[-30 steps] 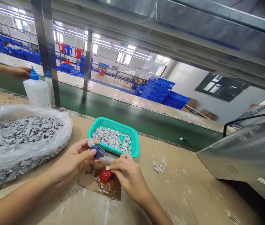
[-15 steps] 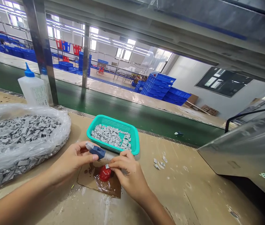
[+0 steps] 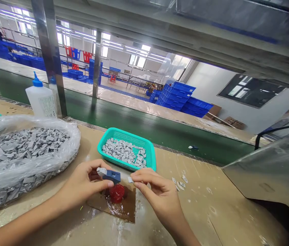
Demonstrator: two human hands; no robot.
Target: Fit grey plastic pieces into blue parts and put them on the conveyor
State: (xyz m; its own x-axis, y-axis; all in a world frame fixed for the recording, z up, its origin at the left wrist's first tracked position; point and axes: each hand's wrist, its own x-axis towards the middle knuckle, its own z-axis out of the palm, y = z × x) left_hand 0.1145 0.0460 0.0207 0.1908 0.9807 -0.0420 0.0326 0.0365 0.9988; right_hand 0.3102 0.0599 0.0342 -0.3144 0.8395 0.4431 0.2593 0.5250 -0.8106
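Note:
My left hand (image 3: 89, 179) is closed on a dark blue block-shaped plastic part (image 3: 112, 175) with a light grey piece at its left end. A small light grey plastic piece (image 3: 130, 179) is pinched between the thumb and fingers of my right hand (image 3: 157, 189), a short gap to the right of the blue part. Below both hands a wet red dome (image 3: 117, 193) sits on a brown, glossy piece of cardboard (image 3: 126, 213). Behind them stands a green plastic basket (image 3: 152, 160) holding many small grey pieces.
A clear plastic bag (image 3: 74, 143) full of grey parts lies at left, with a white bottle (image 3: 40, 100) with a blue nozzle behind it. Several loose pieces (image 3: 182, 185) lie right of my hand. A green conveyor belt (image 3: 134, 116) runs behind, and a metal panel (image 3: 269, 171) stands at right.
My right hand has lifted the small grey piece off the red dome and brought it up beside the blue part. My left hand still holds the blue part. The view has shifted slightly.

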